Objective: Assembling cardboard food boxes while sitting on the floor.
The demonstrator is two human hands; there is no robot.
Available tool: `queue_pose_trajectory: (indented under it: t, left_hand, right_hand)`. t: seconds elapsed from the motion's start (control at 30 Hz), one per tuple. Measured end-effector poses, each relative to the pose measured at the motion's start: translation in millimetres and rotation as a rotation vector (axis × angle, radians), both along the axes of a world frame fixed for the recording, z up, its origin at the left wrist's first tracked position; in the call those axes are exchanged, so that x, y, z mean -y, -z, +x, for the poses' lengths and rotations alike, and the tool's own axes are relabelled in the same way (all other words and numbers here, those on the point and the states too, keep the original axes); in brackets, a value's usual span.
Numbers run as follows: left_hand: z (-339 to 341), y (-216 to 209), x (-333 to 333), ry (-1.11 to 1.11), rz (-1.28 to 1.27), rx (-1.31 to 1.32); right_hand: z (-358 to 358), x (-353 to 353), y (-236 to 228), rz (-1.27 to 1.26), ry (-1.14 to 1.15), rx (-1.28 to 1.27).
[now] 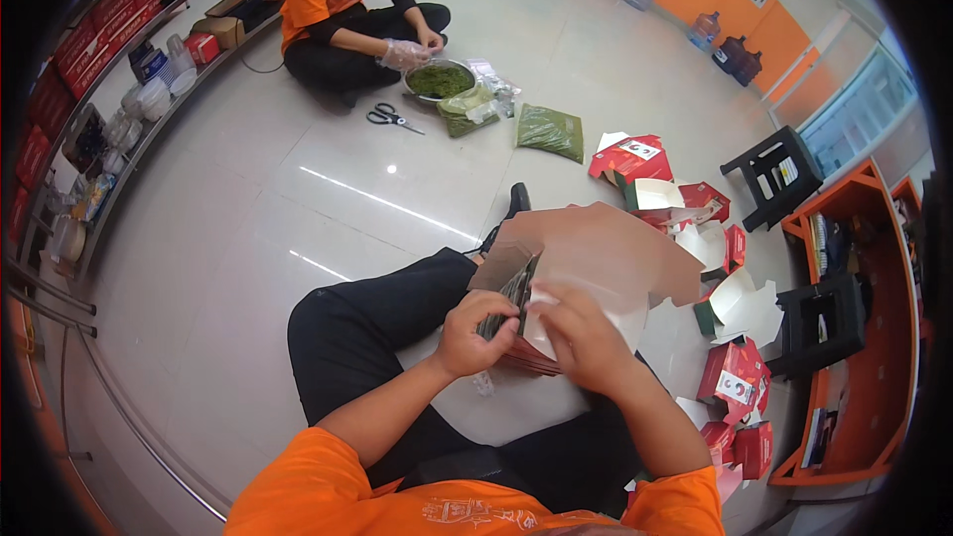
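Observation:
A stack of flat cardboard box blanks (pixel 601 253) lies over my lap, with pale brown inner faces and red edges showing at the near side. My left hand (pixel 476 335) is closed around the dark green edge flaps at the stack's left side, thumb on top. Close beside it, my right hand (pixel 584 339) has its fingers bent in a pinch at the edge of a blank. Just what lies between those right fingertips is partly hidden. Several folded red boxes (pixel 733 382), some with lids up, stand on the floor to my right.
Ahead on the floor sits a co-worker (pixel 347 20) in plastic gloves, beside a metal bowl of green food (pixel 440 80), bags of green filling (pixel 550 133) and black-handled scissors (pixel 393 117). Stocked shelves (pixel 149 129) stand left; black stools (pixel 774 177) and an orange shelf (pixel 888 337) stand right.

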State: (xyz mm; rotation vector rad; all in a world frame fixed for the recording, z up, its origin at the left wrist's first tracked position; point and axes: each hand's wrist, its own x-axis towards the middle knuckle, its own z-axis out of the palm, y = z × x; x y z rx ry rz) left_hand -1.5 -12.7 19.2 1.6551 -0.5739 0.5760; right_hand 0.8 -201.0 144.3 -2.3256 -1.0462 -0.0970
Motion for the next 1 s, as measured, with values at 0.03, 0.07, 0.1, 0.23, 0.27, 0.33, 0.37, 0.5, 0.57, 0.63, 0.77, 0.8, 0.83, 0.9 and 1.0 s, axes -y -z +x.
queue_pose_trajectory:
  t: [0.03, 0.07, 0.1, 0.23, 0.27, 0.33, 0.37, 0.5, 0.57, 0.63, 0.77, 0.8, 0.83, 0.9, 1.0]
  left_hand:
    - [3, -1, 5, 0.007, -0.172, -0.195]
    - [6, -3, 10, 0.014, -0.342, -0.391]
    - [12, -6, 18, -0.017, -0.430, -0.426]
    - [34, -38, 17, -0.047, -0.187, -0.633]
    - [37, -50, 19, -0.039, -0.191, -0.617]
    - [39, -71, 22, -0.089, 0.022, -0.726]
    - [41, -74, 24, -0.116, 0.059, -0.672]
    - [48, -89, 31, -0.226, 0.250, -0.595]
    - [49, -89, 23, -0.223, 0.317, -0.607]
    - [47, -93, 21, -0.225, 0.388, -0.608]
    - [43, -94, 31, -0.237, 0.507, -0.564]
    - [42, -93, 34, -0.266, 0.588, -0.541]
    - [42, -91, 35, -0.289, 0.672, -0.518]
    - [45, -81, 33, -0.297, 0.724, -0.476]
    - [44, -81, 34, -0.332, 0.736, -0.442]
  right_hand:
    - [7, 3, -1, -0.096, 0.093, 0.153]
    - [11, 7, -1, -0.191, 0.187, 0.306]
    - [15, 12, 3, -0.183, 0.188, 0.294]
    - [-1, 46, 13, -0.087, 0.393, 0.057]
    - [-10, 59, 17, -0.061, 0.549, 0.099]
    - [-24, 72, 23, 0.014, 0.855, 0.049]
    - [-26, 79, 24, 0.098, 1.155, -0.021]
    - [-16, 95, 39, 0.497, 1.025, -0.329]
    - [-11, 90, 32, 0.424, 1.002, -0.336]
    - [-12, 87, 24, 0.346, 0.969, -0.341]
    - [-14, 90, 27, 0.116, 1.038, -0.198]
    - [-15, 91, 30, 0.064, 1.038, -0.114]
    - [-16, 89, 30, 0.067, 1.035, -0.118]
    - [-19, 83, 29, 0.047, 1.040, -0.013]
    - [-19, 74, 34, 0.027, 1.085, 0.030]
